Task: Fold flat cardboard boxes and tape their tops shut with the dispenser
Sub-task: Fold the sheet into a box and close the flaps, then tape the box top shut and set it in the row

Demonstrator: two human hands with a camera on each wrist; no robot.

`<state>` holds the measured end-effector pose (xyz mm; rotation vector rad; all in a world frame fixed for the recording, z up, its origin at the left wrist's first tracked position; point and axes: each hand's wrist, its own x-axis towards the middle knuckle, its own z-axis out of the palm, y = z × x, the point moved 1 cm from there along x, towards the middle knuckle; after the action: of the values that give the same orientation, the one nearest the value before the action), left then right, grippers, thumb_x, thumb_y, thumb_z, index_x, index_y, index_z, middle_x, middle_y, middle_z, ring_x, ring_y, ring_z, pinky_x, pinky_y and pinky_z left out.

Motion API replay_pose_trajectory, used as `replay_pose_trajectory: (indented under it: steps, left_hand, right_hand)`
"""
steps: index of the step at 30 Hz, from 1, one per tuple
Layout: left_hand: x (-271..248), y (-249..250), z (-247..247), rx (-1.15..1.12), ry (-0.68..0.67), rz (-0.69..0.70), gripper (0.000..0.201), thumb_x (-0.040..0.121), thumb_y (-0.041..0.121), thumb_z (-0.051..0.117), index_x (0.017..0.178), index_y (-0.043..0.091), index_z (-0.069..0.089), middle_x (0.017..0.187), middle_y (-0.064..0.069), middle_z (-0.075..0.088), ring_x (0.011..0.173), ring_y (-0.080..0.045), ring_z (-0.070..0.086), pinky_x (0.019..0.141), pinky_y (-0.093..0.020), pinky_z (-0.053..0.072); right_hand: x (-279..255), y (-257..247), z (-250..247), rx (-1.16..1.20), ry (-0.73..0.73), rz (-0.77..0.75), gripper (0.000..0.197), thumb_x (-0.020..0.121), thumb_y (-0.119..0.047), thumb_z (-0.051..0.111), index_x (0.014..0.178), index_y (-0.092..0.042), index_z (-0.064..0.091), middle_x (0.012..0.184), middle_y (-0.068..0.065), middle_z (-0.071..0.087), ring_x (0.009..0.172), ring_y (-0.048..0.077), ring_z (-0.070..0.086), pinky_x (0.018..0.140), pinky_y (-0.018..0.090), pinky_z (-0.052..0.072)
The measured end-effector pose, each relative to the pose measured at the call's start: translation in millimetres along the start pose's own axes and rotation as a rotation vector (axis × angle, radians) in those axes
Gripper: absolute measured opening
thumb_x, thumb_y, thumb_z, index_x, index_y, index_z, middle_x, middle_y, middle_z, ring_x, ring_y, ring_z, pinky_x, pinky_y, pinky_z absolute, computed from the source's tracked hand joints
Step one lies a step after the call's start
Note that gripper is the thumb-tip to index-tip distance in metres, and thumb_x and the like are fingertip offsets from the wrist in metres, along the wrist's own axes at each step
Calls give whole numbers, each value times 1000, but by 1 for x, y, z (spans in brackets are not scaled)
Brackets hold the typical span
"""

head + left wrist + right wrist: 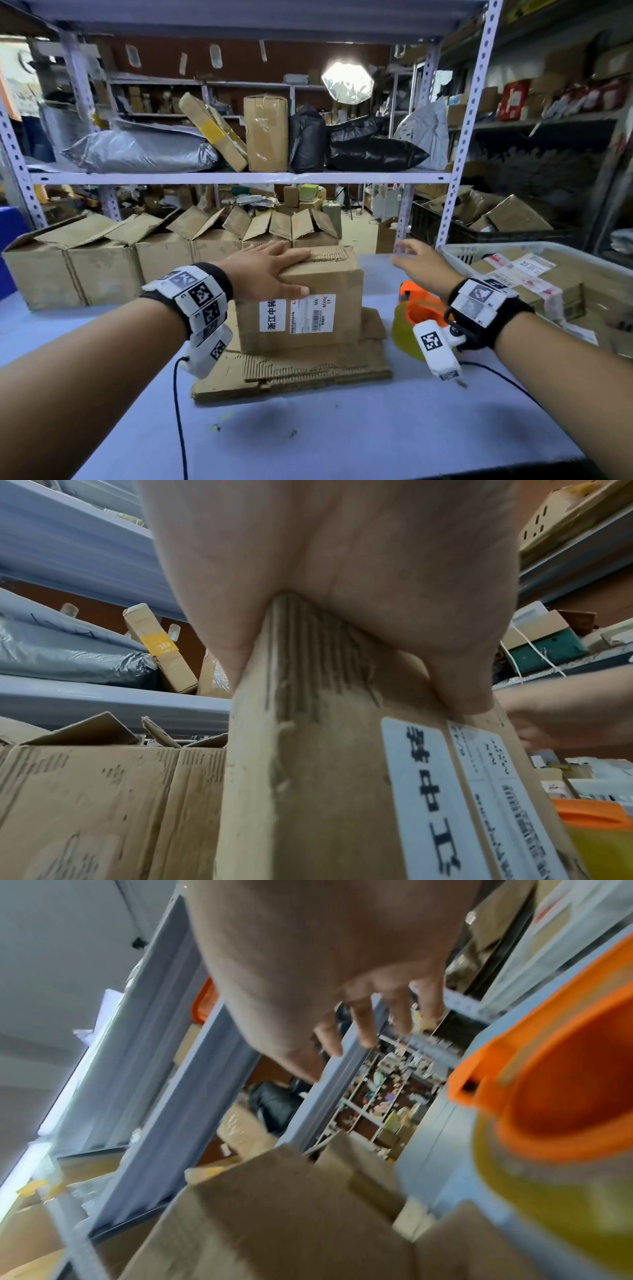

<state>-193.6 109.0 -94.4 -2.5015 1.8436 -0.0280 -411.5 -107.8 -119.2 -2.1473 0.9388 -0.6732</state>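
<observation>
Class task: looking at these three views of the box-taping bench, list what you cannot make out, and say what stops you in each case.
- Top seam of the box: head view, covered by the left hand.
- Small print on the barcode label: head view, too small.
- Tape dispenser: head view, partly behind the right wrist; right wrist view, blurred.
- Right hand fingers: motion-blurred.

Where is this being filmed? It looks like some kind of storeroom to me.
Most likely a parcel packing or shipping stockroom. Metal shelving holds wrapped parcels, a row of open cardboard boxes lines the table, and a tape dispenser sits beside a labelled box.
</observation>
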Motion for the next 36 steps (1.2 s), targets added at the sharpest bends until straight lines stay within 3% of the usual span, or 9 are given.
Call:
replay_pose_trajectory:
  steps: [2, 6, 9, 14, 20, 24, 29, 34, 36]
  left_hand:
    - [1, 1, -1, -1, -5, -17, 85, 80, 87, 36, 153, 58, 4, 168, 4, 9, 152, -25, 15, 119, -47, 17]
    - [-1, 3, -2, -34, -21, -18, 92, 70, 93, 30, 152, 59, 6, 168, 5, 10, 150, -28, 21, 118, -49, 24]
    - [0, 4, -6, -72, -29, -26, 92, 73, 91, 34, 153, 56, 7, 167, 7, 12, 150, -29, 22, 120, -52, 24]
    - [2, 0, -17, -141, -56, -33, 100, 75, 89, 47, 155, 50, 1, 165, 3, 22, 146, -26, 32, 118, -47, 29]
    - [7, 2, -20, -153, -2, -93, 112, 67, 91, 56, 157, 43, 9, 160, 5, 33, 142, -22, 38, 111, -38, 35]
    - [8, 4, -10, -130, 7, -67, 116, 56, 101, 37, 156, 45, 17, 160, 7, 27, 146, -22, 28, 118, -46, 30]
    - [8, -1, -1, -62, 11, -55, 118, 48, 108, 18, 154, 55, 12, 152, 7, 31, 143, -24, 24, 117, -50, 25]
    - [8, 1, 0, -24, 28, -58, 96, 72, 96, 29, 155, 53, 11, 149, 6, 32, 141, -25, 24, 117, -47, 22]
    - [8, 1, 1, -6, 26, -51, 93, 76, 94, 30, 156, 51, 9, 153, 4, 29, 144, -26, 21, 118, -46, 19]
  right_hand:
    - [2, 23, -22, -208, 38, 200, 52, 95, -21, 60, 143, -5, 48, 142, 19, 53, 127, 34, 52, 101, 40, 44]
    - [-14, 61, -29, -303, -280, 540, 55, 92, -39, 64, 133, -5, 51, 129, 19, 58, 93, 31, 57, 71, 34, 48]
    - [-17, 78, -22, -290, -284, 550, 38, 90, -41, 69, 102, -7, 57, 83, 11, 57, 66, 23, 51, 56, 26, 38]
    - [-4, 78, -18, -389, -216, 479, 26, 88, -23, 68, 73, -10, 51, 51, 6, 47, 42, 19, 44, 44, 19, 33]
    - [10, 58, -14, -154, -81, 357, 7, 81, 0, 53, 82, -6, 57, 70, 19, 55, 63, 30, 57, 55, 32, 46]
    - [23, 24, -16, 91, 21, 164, 18, 87, 1, 52, 83, -10, 66, 81, 13, 67, 74, 27, 64, 69, 38, 55]
    - [30, -27, -30, 8, 146, -151, 11, 81, -9, 63, 83, -16, 70, 82, 5, 73, 82, 25, 67, 75, 36, 53]
    - [23, -74, -35, -165, 250, -433, 13, 80, -24, 54, 78, -16, 64, 72, 5, 66, 76, 32, 64, 67, 43, 51]
    - [23, -94, -34, -283, 313, -519, 16, 80, -28, 53, 90, -26, 66, 86, 2, 64, 85, 28, 61, 69, 41, 50]
